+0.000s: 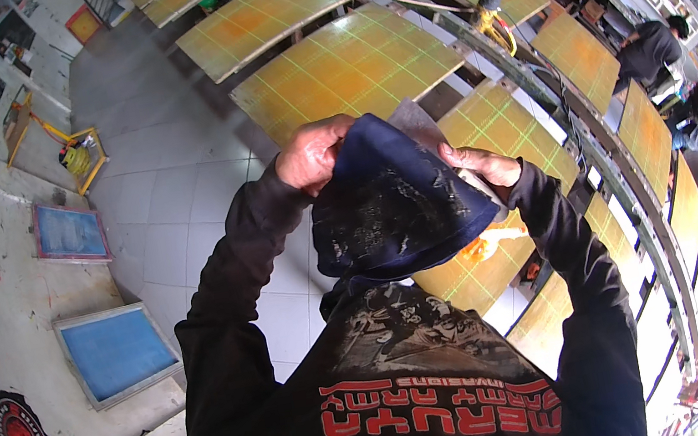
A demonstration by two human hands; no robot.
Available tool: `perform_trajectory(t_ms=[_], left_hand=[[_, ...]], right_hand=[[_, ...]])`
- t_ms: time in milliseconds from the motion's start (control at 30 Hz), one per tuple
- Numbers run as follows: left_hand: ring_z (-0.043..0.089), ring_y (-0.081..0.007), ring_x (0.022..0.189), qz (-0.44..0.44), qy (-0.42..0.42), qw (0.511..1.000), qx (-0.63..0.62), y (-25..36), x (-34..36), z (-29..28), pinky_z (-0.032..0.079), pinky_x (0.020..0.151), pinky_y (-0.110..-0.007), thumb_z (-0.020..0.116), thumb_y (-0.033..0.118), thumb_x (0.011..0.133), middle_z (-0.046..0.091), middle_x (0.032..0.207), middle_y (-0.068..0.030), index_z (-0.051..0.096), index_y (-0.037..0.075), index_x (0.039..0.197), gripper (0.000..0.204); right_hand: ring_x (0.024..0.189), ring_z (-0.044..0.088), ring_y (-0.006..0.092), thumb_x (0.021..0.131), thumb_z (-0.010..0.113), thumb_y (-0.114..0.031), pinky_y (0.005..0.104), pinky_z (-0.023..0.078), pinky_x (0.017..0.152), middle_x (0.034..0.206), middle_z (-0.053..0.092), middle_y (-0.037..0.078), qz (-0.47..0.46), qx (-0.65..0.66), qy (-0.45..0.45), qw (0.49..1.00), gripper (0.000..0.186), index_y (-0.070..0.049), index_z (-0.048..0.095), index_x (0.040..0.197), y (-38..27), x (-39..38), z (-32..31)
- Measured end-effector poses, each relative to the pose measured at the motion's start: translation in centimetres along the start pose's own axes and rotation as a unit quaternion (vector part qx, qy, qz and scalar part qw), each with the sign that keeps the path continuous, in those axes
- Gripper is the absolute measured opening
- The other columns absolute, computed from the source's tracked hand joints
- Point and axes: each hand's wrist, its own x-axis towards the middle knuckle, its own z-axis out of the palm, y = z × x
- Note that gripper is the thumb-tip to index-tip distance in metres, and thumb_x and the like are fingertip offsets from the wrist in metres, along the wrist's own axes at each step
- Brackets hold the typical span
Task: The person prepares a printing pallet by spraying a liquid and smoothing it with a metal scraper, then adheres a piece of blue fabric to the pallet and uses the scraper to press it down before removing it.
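A dark blue cloth, streaked with pale dried smears, is held up in front of my chest. My left hand is closed on its upper left edge, with the fingers bent around the fabric. On the other side, my right hand grips a flat grey plate, thumb on top. The plate stands partly behind the cloth, which hides most of it and some of the right fingers. Whether the cloth is loose or part of a worn garment, I cannot tell.
Several yellow-orange printing boards with green grid lines stand in rows ahead and right, along a metal rail. Blue framed screens lean at the left wall, beside a yellow frame. People are at the far right.
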Motion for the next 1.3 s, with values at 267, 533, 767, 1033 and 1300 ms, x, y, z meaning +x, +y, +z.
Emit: perform_trajectory(t_ms=[267,533,767,1033,1300], left_hand=[[0.061,-0.0119,0.093,0.044,-0.022,0.992,-0.113,-3.1,-0.8,0.2,0.049,0.081,-0.024,0.063,-0.003,0.085,0.064,0.104,-0.0042,0.060,-0.001,0.114,0.030],[0.060,-0.0116,0.096,0.008,-0.052,0.999,0.011,-3.5,-0.5,0.5,0.047,0.084,-0.024,0.070,0.006,0.083,0.063,0.107,-0.0049,0.059,-0.001,0.115,0.035],[0.059,-0.0087,0.094,-0.053,-0.116,0.988,-0.085,-6.0,0.8,1.2,0.047,0.081,-0.022,0.069,0.005,0.083,0.063,0.108,-0.0040,0.057,-0.001,0.120,0.039],[0.059,-0.0106,0.099,-0.005,-0.174,0.970,-0.170,-7.2,2.2,2.4,0.047,0.086,-0.023,0.063,0.002,0.087,0.062,0.111,-0.0048,0.052,-0.001,0.126,0.041],[0.054,-0.0155,0.113,-0.034,-0.140,0.978,-0.153,-7.0,2.2,3.3,0.043,0.097,-0.028,0.054,0.000,0.090,0.054,0.126,-0.0092,0.046,-0.002,0.132,0.043]], right_hand=[[0.075,0.062,0.0074,0.081,0.073,-0.019,0.0220,0.050,0.064,0.090,0.066,0.003,-0.184,-0.111,-0.020,0.976,0.031,-0.001,0.061,0.103,-0.3,-0.1,0.0],[0.036,0.047,0.0041,0.085,0.070,-0.015,0.0193,0.036,0.033,0.060,0.059,-0.001,-0.271,-0.197,0.174,0.926,0.015,-0.001,0.066,0.082,-5.6,-4.9,-1.3],[0.051,0.060,0.0176,0.085,0.070,-0.019,0.0317,0.047,0.049,0.061,0.061,0.013,-0.364,-0.576,0.325,0.655,0.021,0.002,0.069,0.090,-7.7,-7.2,-1.6],[0.077,0.066,0.0325,0.078,0.068,-0.009,0.0385,0.053,0.066,0.087,0.068,0.013,-0.356,-0.706,0.393,0.469,0.016,-0.006,0.069,0.093,-8.6,-8.3,-1.0],[0.070,0.065,0.0299,0.078,0.069,-0.009,0.0360,0.052,0.061,0.081,0.066,0.011,-0.475,-0.619,0.439,0.445,0.015,-0.006,0.068,0.093,-8.7,-7.7,-1.9]])
